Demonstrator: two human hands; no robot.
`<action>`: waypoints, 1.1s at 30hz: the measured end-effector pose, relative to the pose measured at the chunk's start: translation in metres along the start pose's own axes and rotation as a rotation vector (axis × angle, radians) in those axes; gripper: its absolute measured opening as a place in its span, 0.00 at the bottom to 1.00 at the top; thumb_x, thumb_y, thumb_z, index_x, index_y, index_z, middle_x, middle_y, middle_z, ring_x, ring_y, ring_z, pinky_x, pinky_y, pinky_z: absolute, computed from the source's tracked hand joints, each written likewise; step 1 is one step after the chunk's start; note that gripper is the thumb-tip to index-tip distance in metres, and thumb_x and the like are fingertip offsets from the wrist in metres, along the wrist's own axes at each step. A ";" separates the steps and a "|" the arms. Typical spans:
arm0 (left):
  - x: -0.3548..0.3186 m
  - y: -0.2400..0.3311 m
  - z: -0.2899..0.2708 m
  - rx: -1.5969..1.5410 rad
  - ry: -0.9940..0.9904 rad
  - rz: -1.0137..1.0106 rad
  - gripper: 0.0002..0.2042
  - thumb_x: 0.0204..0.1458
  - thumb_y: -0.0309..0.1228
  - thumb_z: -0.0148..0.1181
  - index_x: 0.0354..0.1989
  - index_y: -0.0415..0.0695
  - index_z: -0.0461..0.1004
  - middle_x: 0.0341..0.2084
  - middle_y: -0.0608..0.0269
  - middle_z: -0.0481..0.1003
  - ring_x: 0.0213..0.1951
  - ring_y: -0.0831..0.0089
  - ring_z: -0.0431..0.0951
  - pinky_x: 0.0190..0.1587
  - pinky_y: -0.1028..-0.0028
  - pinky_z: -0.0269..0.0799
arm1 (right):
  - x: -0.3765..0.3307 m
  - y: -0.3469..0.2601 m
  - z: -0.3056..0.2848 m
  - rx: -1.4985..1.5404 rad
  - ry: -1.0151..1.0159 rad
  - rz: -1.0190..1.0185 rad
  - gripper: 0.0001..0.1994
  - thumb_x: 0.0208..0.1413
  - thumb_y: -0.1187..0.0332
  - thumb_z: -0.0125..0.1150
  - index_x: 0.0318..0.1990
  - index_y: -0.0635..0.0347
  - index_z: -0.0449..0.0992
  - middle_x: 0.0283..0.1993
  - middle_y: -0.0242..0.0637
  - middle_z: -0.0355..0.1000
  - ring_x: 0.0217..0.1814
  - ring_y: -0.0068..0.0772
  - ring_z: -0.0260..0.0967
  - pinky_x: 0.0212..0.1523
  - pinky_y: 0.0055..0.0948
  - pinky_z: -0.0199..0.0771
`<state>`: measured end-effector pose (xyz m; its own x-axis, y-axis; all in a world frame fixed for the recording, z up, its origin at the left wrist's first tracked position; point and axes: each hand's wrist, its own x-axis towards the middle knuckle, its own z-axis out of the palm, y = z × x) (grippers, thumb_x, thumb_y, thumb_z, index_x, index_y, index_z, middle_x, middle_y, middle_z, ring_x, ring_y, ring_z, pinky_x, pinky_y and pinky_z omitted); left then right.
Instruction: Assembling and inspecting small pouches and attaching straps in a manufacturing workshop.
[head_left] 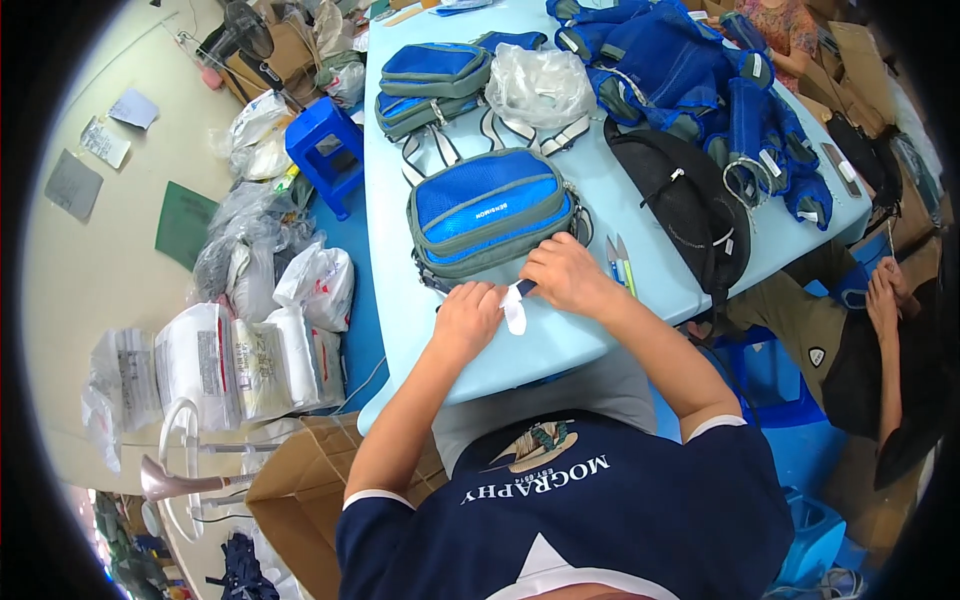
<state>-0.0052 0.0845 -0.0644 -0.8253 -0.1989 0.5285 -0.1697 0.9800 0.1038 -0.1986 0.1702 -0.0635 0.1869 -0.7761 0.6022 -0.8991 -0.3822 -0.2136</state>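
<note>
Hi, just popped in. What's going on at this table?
A person in a navy T-shirt is handling a dark strip with a white tag. The right hand pinches the strip; the left hand is curled close beside it, its grip hidden. A blue-and-grey bag lies on the pale blue table just beyond both hands. A black bag lies to the right, and blue mesh pieces are piled farther back.

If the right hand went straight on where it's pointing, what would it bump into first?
The right hand would most likely meet the blue and grey bag, which is just ahead of it; whether they touch is hard to tell from this view.
</note>
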 end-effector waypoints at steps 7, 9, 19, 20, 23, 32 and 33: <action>0.007 -0.006 -0.036 -0.240 -0.178 0.137 0.14 0.43 0.35 0.61 0.35 0.40 0.71 0.28 0.58 0.73 0.29 0.61 0.73 0.33 0.68 0.69 | 0.006 -0.002 -0.032 0.338 0.004 0.121 0.10 0.41 0.67 0.65 0.31 0.59 0.75 0.33 0.36 0.72 0.38 0.37 0.69 0.41 0.32 0.66; 0.012 -0.015 -0.039 -0.313 -0.035 0.037 0.12 0.45 0.35 0.60 0.34 0.40 0.72 0.28 0.57 0.73 0.30 0.61 0.73 0.34 0.68 0.69 | 0.017 0.008 -0.041 0.380 0.252 0.364 0.05 0.46 0.69 0.62 0.30 0.59 0.75 0.31 0.38 0.73 0.34 0.40 0.70 0.35 0.33 0.71; 0.123 -0.020 0.013 -0.065 0.235 -0.217 0.13 0.46 0.30 0.59 0.39 0.37 0.73 0.36 0.50 0.73 0.41 0.54 0.71 0.46 0.62 0.66 | 0.071 0.165 0.014 0.714 -0.012 1.127 0.16 0.56 0.56 0.51 0.29 0.59 0.76 0.21 0.31 0.68 0.18 0.24 0.62 0.17 0.27 0.58; 0.120 -0.017 0.015 0.007 0.181 -0.219 0.14 0.45 0.30 0.59 0.40 0.38 0.73 0.35 0.52 0.72 0.40 0.56 0.71 0.46 0.63 0.64 | 0.076 0.160 0.015 0.719 -0.008 1.112 0.16 0.56 0.56 0.51 0.29 0.59 0.76 0.21 0.31 0.68 0.18 0.24 0.62 0.17 0.27 0.58; 0.112 -0.019 0.022 0.073 0.181 -0.125 0.12 0.43 0.29 0.57 0.37 0.39 0.73 0.34 0.54 0.71 0.38 0.60 0.70 0.43 0.64 0.62 | 0.073 0.150 0.014 0.977 -0.035 1.300 0.17 0.56 0.54 0.52 0.27 0.59 0.73 0.22 0.31 0.69 0.19 0.24 0.63 0.16 0.27 0.58; 0.112 -0.018 0.013 0.071 0.378 0.172 0.10 0.39 0.22 0.57 0.33 0.43 0.70 0.30 0.60 0.71 0.35 0.63 0.72 0.41 0.66 0.63 | 0.088 0.131 0.004 1.127 0.104 1.215 0.17 0.53 0.56 0.58 0.33 0.65 0.76 0.26 0.34 0.72 0.24 0.24 0.67 0.23 0.26 0.68; 0.110 -0.019 0.011 0.065 0.396 0.204 0.11 0.37 0.21 0.58 0.33 0.42 0.70 0.30 0.60 0.71 0.33 0.63 0.72 0.39 0.66 0.64 | 0.086 0.128 0.010 1.086 0.235 1.117 0.16 0.52 0.57 0.59 0.31 0.65 0.77 0.25 0.33 0.72 0.24 0.23 0.67 0.24 0.25 0.67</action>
<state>-0.0990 0.0434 -0.0175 -0.5775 0.0280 0.8159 -0.0688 0.9942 -0.0828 -0.2937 0.0495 -0.0467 -0.5067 -0.8486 -0.1521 0.1860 0.0647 -0.9804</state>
